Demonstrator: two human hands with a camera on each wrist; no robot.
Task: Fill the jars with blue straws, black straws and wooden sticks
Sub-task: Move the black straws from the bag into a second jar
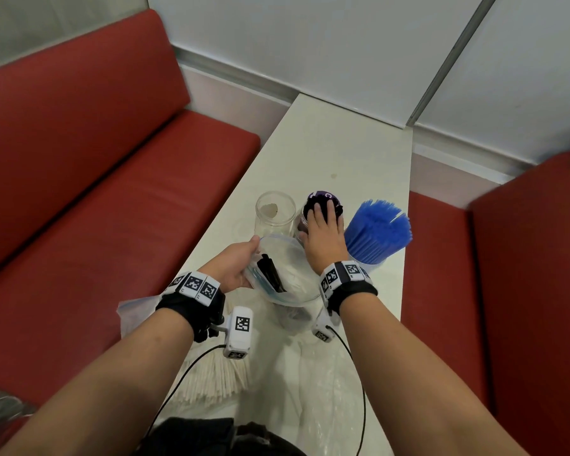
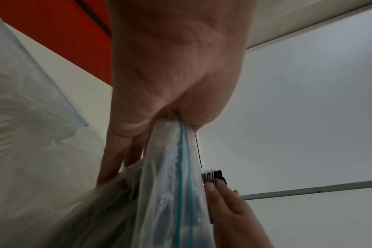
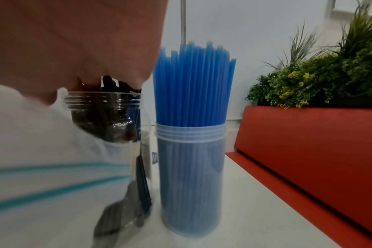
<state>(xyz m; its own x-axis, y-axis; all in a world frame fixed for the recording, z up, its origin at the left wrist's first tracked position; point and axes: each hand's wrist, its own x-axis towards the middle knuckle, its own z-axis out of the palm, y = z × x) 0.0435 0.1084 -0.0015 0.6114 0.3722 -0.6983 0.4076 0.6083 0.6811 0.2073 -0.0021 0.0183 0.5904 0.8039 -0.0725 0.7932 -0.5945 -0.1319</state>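
Three clear jars stand mid-table. The left jar [image 1: 273,212] is empty. The middle jar [image 3: 108,117] holds black straws [image 1: 323,199]. My right hand [image 1: 323,228] lies flat on their tops with fingers stretched over the bundle. The right jar [image 3: 191,176] is packed with blue straws [image 1: 377,228]. My left hand [image 1: 241,264] pinches the open rim of a clear zip bag [image 1: 287,274] just in front of the jars; a few black straws [image 1: 270,274] lie inside it. Pale wooden sticks [image 1: 211,376] lie fanned out near the table's front edge, under my left wrist.
The white table [image 1: 326,153] is narrow, with red benches [image 1: 96,179] on both sides. More crumpled clear plastic bags [image 1: 313,373] cover the near end. A wall closes off the far end, and a green plant [image 3: 329,75] sits behind the right bench.
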